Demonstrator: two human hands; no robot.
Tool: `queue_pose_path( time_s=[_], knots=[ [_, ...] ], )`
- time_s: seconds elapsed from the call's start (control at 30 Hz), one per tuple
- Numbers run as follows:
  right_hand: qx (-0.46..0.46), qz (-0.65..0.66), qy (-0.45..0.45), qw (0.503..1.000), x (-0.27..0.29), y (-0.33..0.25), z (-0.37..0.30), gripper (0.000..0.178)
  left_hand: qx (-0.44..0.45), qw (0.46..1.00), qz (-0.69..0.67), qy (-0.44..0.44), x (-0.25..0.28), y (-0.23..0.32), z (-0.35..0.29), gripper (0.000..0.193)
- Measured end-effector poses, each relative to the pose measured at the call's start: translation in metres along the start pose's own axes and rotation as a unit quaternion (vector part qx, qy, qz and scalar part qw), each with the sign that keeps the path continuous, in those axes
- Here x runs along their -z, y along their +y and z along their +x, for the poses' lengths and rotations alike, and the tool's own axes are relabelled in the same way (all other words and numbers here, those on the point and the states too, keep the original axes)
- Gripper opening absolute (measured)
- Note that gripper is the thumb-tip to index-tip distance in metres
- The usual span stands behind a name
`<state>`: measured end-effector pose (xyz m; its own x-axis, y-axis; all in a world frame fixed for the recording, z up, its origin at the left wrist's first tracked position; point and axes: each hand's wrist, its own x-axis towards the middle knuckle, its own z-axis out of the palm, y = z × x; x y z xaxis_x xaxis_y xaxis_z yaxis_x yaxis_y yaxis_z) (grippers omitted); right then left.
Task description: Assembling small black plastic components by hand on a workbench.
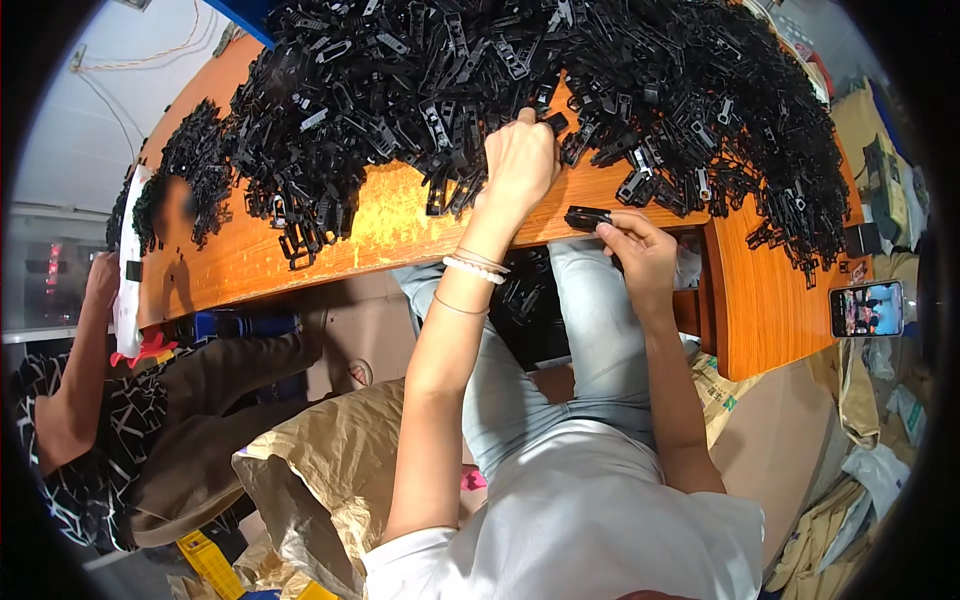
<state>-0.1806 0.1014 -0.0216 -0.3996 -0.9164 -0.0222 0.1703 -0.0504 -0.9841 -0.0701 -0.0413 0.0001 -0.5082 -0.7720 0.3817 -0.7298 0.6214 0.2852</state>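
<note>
Jutting left from pinching right fingers (613,237): black plastic part (586,217).

No legible txt; green print (729,404) on sack (710,388) too sm.

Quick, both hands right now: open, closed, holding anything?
Left hand: at the pile of black parts, fingertips partly hidden; whether it grips one cannot be told.
Right hand: closed, holding a black piece.

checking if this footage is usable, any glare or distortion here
Head view: the edge of the table bends, its bright patch may be glare or wear; picture corners go black; small glints dot the black parts; left hand and right hand look fairly sharp.
</note>
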Motion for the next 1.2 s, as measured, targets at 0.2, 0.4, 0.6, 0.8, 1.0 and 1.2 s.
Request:
queue_pose_path(
  time_s=[0.2,0.4,0.6,0.8,1.0,1.2],
  knots=[
    [0.052,-0.033,-0.001,0.998,-0.003,-0.003,-0.001,0.012,0.012,0.997,-0.004,0.082,0.007,0.002,-0.015,0.013],
    [-0.044,0.157,0.035,0.986,-0.007,-0.032,-0.001,0.014,0.176,0.76,-0.625,0.027,0.023,0.021,-0.063,0.014],
    [-0.06,0.099,0.013,0.993,-0.008,-0.031,-0.002,0.013,0.155,0.764,-0.625,0.025,0.024,0.029,-0.08,0.009],
    [0.004,-0.004,0.008,1.0,-0.01,-0.036,-0.011,0.011,0.123,0.87,-0.477,0.009,0.027,0.024,-0.087,0.012],
    [0.026,-0.042,-0.017,0.999,-0.017,-0.033,-0.016,0.011,0.162,0.761,-0.623,-0.082,0.039,0.025,-0.083,0.009],
    [0.02,0.013,-0.014,1.0,-0.019,-0.032,-0.015,0.017,0.155,0.752,-0.638,-0.053,0.037,0.028,-0.083,0.008]
  ],
)
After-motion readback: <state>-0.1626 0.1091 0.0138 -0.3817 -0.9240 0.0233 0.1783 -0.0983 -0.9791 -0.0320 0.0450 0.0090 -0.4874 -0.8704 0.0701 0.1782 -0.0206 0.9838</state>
